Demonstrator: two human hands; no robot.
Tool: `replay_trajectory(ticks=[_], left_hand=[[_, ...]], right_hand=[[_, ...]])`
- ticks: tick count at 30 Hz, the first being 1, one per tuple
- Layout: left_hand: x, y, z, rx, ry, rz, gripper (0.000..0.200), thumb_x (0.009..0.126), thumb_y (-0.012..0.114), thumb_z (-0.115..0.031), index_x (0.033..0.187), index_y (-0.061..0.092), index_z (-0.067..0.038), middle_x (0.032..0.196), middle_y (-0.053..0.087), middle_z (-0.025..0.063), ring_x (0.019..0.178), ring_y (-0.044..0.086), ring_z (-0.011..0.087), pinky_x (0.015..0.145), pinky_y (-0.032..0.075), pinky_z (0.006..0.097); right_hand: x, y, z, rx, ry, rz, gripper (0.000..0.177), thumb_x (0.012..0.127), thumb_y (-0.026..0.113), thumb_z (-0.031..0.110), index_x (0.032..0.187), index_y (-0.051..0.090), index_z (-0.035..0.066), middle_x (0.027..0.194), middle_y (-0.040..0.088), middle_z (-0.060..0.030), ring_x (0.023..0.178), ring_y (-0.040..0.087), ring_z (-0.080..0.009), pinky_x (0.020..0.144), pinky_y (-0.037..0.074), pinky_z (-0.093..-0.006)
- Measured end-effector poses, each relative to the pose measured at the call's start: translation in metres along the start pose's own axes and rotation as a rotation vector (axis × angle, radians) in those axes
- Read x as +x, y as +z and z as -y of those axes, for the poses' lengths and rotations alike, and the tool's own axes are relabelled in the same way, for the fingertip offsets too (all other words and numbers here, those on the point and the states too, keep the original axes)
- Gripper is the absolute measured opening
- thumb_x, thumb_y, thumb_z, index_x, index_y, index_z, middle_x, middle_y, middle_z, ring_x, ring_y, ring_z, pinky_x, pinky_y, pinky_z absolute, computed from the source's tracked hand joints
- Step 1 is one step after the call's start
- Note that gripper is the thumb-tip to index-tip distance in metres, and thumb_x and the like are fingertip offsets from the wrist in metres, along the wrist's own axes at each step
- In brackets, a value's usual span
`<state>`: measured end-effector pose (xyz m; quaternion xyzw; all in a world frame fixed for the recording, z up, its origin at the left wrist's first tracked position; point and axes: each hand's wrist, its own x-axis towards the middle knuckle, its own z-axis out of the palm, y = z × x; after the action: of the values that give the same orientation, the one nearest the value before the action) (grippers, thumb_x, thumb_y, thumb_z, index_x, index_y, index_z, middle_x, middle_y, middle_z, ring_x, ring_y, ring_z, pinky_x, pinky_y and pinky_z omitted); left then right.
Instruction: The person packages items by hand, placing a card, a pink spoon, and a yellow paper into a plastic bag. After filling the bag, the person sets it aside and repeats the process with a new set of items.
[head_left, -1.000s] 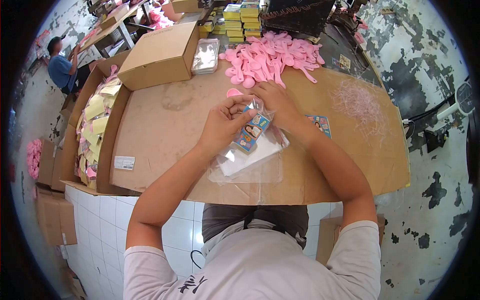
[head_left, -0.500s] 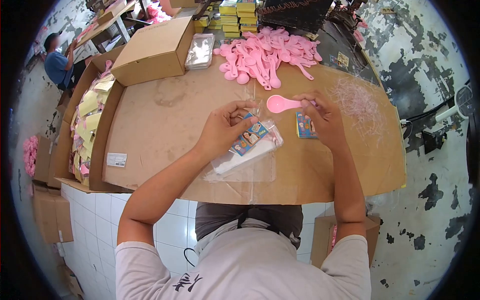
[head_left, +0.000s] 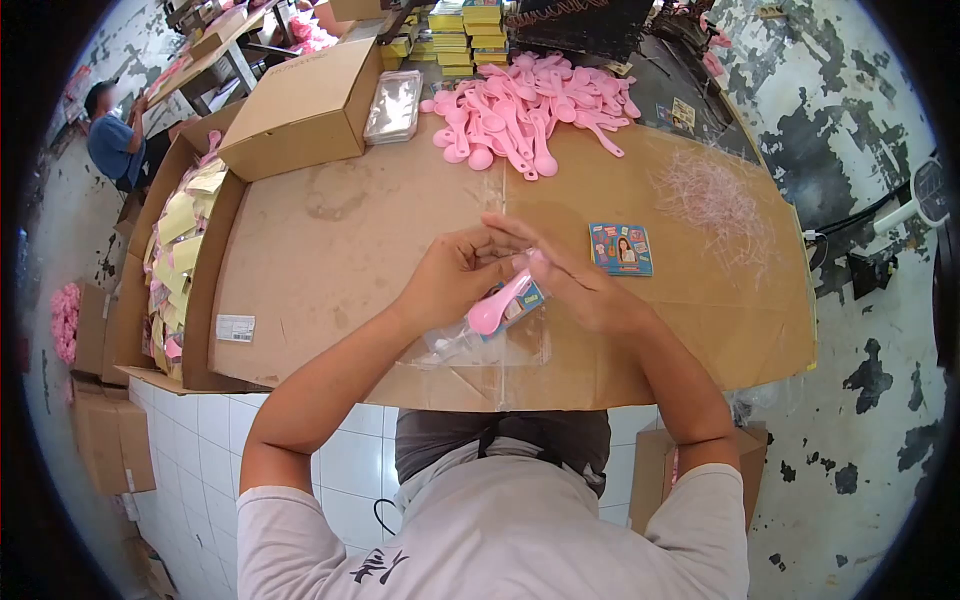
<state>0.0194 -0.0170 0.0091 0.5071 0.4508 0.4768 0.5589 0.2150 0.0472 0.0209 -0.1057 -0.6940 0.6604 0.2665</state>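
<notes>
My left hand (head_left: pixel 455 272) is closed, pinching the clear plastic bag (head_left: pixel 452 345) near its upper end. A pink measuring spoon (head_left: pixel 488 316) lies slantwise over a blue printed card (head_left: pixel 527 302) at the bag, bowl toward me. The fingers of my right hand (head_left: pixel 585 288) meet my left fingertips at the end of the spoon's handle, pressed close around it. Those fingers partly hide the handle and the card. To the right of my hands lies a small stack of blue printed cards (head_left: pixel 621 250).
A pile of pink spoons (head_left: pixel 525 110) covers the back of the cardboard-topped table (head_left: pixel 330 250). Clear bags (head_left: pixel 394 108) lie beside a closed carton (head_left: pixel 300 105). An open carton (head_left: pixel 225 210) of packed pieces stands left. Plastic strands (head_left: pixel 715 205) lie right. A seated person (head_left: pixel 118 140) works far left.
My right hand has brought the spoon left and down to the card and bag at my left hand. Its bowl now points toward me. The card stack is now uncovered.
</notes>
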Motion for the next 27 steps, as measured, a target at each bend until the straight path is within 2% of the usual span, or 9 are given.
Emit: replay_trajectory(ticks=[3,6,9,12,13,16,18,22,27], left_hand=[[0.001,-0.006,0.004,-0.112,-0.007,0.041,0.025,0.101,0.069,-0.011,0.122,0.068,0.002,0.108,0.074,0.0062,0.094,0.068,0.0078,0.079,0.055,0.0224],[0.002,-0.009,0.005,-0.202,-0.008,0.109,0.029,0.102,0.067,-0.013,0.126,0.064,0.003,0.109,0.075,0.0077,0.096,0.069,0.0088,0.083,0.056,0.0244],[0.0,-0.009,0.002,-0.205,-0.011,0.189,0.034,0.103,0.066,-0.015,0.132,0.061,0.003,0.112,0.076,0.0088,0.098,0.069,0.0092,0.086,0.056,0.0252],[-0.001,-0.007,0.003,-0.29,0.021,0.22,0.035,0.104,0.064,-0.014,0.135,0.059,0.001,0.118,0.074,0.0086,0.104,0.068,0.0092,0.089,0.055,0.0263],[-0.001,-0.006,0.004,-0.337,0.038,0.22,0.035,0.104,0.064,-0.013,0.137,0.058,0.0,0.12,0.073,0.0085,0.107,0.067,0.0093,0.09,0.054,0.0269],[0.003,-0.006,0.002,-0.145,0.16,0.057,0.036,0.104,0.06,-0.007,0.139,0.056,-0.001,0.133,0.067,0.0088,0.119,0.063,0.0112,0.094,0.053,0.0298],[0.001,-0.006,0.002,-0.128,0.222,0.053,0.04,0.102,0.058,-0.003,0.141,0.054,-0.002,0.139,0.063,0.0085,0.125,0.061,0.0126,0.098,0.052,0.0308],[-0.015,0.005,-0.014,0.045,0.373,0.068,0.049,0.098,0.056,0.002,0.146,0.05,-0.001,0.146,0.057,0.0096,0.131,0.058,0.0151,0.104,0.05,0.0316],[-0.018,0.011,-0.02,0.116,0.393,0.009,0.041,0.101,0.063,-0.006,0.14,0.056,0.0,0.128,0.068,0.0104,0.117,0.066,0.0143,0.099,0.053,0.0311]], right_hand=[[0.009,-0.021,-0.004,0.292,-0.088,0.076,0.053,0.105,0.05,0.012,0.156,0.038,0.001,0.156,0.047,-0.0138,0.145,0.045,-0.0267,0.12,0.034,-0.0381],[0.005,-0.033,0.021,0.02,-0.063,-0.019,0.041,0.103,0.056,0.011,0.143,0.055,0.002,0.147,0.056,-0.0131,0.138,0.052,-0.0256,0.115,0.04,-0.0392],[0.001,-0.025,0.035,-0.491,-0.105,0.061,0.023,0.097,0.064,0.009,0.12,0.07,0.004,0.129,0.067,-0.0113,0.126,0.06,-0.0242,0.108,0.046,-0.04],[0.004,-0.019,0.063,-0.612,-0.287,-0.008,0.009,0.092,0.071,0.008,0.1,0.073,0.004,0.111,0.071,-0.0091,0.109,0.066,-0.0263,0.095,0.052,-0.0405],[0.006,-0.018,0.074,-0.757,-0.361,0.001,0.009,0.091,0.071,0.008,0.1,0.073,0.004,0.108,0.071,-0.0095,0.105,0.067,-0.0268,0.091,0.052,-0.0397],[0.009,-0.016,0.102,-1.065,-0.494,-0.03,0.01,0.091,0.072,0.009,0.099,0.071,0.003,0.097,0.069,-0.0107,0.091,0.067,-0.0281,0.08,0.053,-0.0379],[0.008,-0.011,0.109,-1.092,-0.463,-0.142,0.01,0.09,0.072,0.01,0.096,0.069,0.002,0.09,0.068,-0.0116,0.081,0.066,-0.0286,0.072,0.052,-0.0375],[0.004,-0.007,0.109,-1.036,-0.25,-0.209,0.014,0.093,0.072,0.013,0.095,0.068,0.001,0.083,0.065,-0.0127,0.07,0.063,-0.0251,0.065,0.049,-0.0364],[0.005,0.005,0.106,-0.912,-0.088,-0.255,0.015,0.095,0.071,0.014,0.098,0.067,-0.001,0.078,0.063,-0.0117,0.066,0.06,-0.023,0.063,0.048,-0.0353]])
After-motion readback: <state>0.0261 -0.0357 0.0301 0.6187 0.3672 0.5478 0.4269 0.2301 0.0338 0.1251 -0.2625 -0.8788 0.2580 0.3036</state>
